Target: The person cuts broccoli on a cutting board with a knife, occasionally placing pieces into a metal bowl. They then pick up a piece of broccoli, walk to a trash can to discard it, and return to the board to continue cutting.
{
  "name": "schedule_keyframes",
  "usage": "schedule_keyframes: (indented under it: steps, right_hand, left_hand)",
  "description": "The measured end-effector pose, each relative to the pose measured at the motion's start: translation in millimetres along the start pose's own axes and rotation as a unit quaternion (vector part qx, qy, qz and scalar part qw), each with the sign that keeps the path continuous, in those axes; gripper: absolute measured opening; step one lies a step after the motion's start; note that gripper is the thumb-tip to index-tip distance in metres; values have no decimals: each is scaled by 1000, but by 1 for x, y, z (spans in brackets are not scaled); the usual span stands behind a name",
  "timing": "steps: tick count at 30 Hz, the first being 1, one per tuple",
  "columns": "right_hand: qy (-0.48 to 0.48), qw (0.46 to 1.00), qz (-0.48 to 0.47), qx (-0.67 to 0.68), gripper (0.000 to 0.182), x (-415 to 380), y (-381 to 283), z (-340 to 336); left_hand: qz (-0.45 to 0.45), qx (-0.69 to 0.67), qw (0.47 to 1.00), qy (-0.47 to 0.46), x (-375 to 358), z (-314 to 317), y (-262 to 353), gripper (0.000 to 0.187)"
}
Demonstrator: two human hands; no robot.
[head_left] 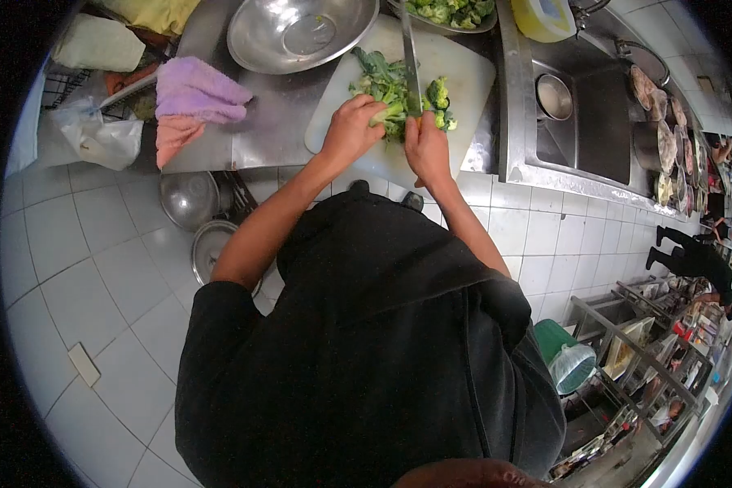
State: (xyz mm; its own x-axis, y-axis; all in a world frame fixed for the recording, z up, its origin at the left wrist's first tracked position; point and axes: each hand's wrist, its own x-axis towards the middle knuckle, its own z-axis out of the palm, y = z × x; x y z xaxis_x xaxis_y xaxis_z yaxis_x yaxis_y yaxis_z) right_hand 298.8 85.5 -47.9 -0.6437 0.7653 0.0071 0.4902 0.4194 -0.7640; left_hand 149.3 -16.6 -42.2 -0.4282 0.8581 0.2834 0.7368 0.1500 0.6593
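Note:
A head of broccoli (382,84) lies on the white cutting board (461,75), its stem toward me. My left hand (353,128) is closed around that stem. Just to the right, my right hand (427,150) grips the handle of a long kitchen knife (410,54), whose blade points away from me along the broccoli's right side. Cut broccoli florets (437,99) rest right of the blade. The knife's handle is mostly hidden by my fingers.
A large steel bowl (256,38) stands behind left, and a bowl of broccoli pieces (455,12) behind right. Purple cloth (199,91) hangs at the counter's left. To the right is a sink (598,122) holding a small metal bowl (555,97). Another person (695,260) stands far right.

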Motion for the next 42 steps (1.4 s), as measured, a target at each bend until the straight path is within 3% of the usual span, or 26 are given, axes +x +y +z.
schedule_keyframes:
  steps: [6,7,14,16,19,20,32,35,38,41,42]
  right_hand:
    - [26,997,65,32,25,14,5,-26]
    - [59,998,10,-1,25,19,16,-21]
    - [1,999,45,19,23,7,10,-33]
    - [-36,995,72,52,24,-4,-8,-44]
    - [-8,999,-43,16,25,-17,5,-34]
    - [-16,999,-40,24,25,-19,8,-32]
    - [-8,996,-85,36,24,-6,13,3]
    - [-33,998,-21,41,24,-5,-7,-12]
    - [0,999,-17,33,23,-4,-20,-19]
    - [1,996,-91,24,23,-2,10,8]
    - [-7,997,-78,16,23,-4,11,9]
  left_hand:
    - [-126,29,991,41,-5,7,-4,42]
    - [-135,20,990,42,-4,8,-8,43]
    - [-214,-57,975,12,5,-2,1,34]
    - [-116,-36,992,14,4,-3,-6,33]
    - [-24,-20,999,6,-1,-2,-5,34]
    - [-1,-18,1000,2,0,-1,-3,35]
    - [19,-32,999,-28,1,-3,1,33]
    - [24,-21,999,-27,2,-5,2,32]
    - [32,-2,999,-27,2,-4,1,32]
    - [16,-2,999,-37,4,-3,3,32]
    - [16,-10,999,-38,4,-3,3,32]
